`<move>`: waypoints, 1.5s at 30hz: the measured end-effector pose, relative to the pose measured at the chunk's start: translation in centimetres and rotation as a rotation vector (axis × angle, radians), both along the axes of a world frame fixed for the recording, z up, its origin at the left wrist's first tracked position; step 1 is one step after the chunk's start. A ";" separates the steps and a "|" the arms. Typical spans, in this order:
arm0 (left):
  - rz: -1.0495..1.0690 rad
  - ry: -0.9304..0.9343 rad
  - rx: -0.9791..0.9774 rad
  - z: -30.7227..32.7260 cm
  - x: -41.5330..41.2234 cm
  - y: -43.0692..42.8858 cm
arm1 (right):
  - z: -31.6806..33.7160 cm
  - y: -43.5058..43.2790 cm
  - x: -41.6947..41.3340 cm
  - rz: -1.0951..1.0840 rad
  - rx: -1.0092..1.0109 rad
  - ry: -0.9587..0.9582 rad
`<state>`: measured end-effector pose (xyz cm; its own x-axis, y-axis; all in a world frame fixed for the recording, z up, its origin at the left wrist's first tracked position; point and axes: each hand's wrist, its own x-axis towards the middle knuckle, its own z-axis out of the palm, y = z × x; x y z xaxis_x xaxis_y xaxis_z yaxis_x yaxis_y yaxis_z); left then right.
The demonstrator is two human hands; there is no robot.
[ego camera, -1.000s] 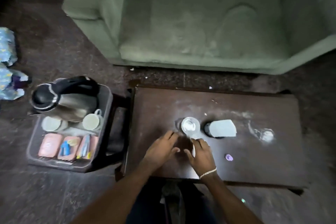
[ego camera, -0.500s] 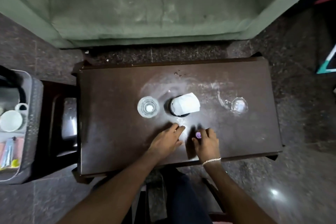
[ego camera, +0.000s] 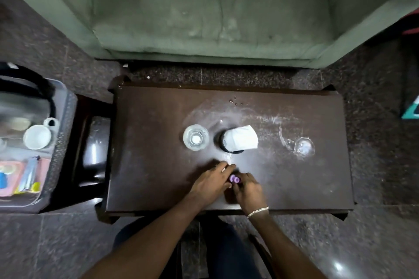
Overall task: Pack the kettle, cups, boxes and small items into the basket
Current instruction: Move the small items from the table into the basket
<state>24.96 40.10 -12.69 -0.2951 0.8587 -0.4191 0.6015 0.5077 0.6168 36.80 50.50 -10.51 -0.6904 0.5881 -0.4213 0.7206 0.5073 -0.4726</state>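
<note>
The small purple ring-shaped item (ego camera: 234,179) sits at the tips of the right hand's fingers (ego camera: 243,178), which curl narrowly around its near side and appear to pinch it; whether it has left the tabletop (ego camera: 147,165) cannot be told. The left hand (ego camera: 209,184) lies just beside it, fingers loosely spread and flat, their tips touching or nearly touching the purple piece on its left, holding nothing of its own.

The step in hand looks to be picking up this little piece. To do it well, the right fingers should close on its rim from opposite sides rather than scrape it along the dusty surface, and the left fingers can serve as a stop so that it does not roll away. A light, sure pinch is enough for something so small; dropping it onto the dark floor (ego camera: 374,233) would make it hard to find.

Beyond the fingertips stand a clear glass (ego camera: 196,137) and, to its right, a dark container covered by a white paper (ego camera: 240,140), both well clear of the hands. Far to the left of the left hand, the basket (ego camera: 63,133) already holds the kettle (ego camera: 20,102), a white cup (ego camera: 37,137) and the flat pink boxes (ego camera: 11,174), so the piece must travel across the left hand's side to reach it.
</note>
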 end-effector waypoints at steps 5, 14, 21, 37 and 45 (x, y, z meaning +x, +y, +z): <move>0.105 -0.002 0.020 4.9 -4.5 -5.3 | 4.8 -4.0 -5.7 0.088 -0.094 0.085; 0.312 0.269 -0.020 11.7 -13.1 -19.9 | 11.6 -15.5 -19.0 0.389 -0.179 0.203; 0.772 0.248 0.018 15.5 -18.7 -31.8 | 14.8 -26.8 -28.5 0.628 -0.255 0.280; 1.205 0.268 -0.029 12.5 -27.9 -48.1 | 12.5 -43.9 -40.0 0.865 -0.476 0.018; 1.169 0.233 -0.107 12.0 -30.6 -48.9 | 11.9 -44.9 -41.7 0.912 -0.396 -0.026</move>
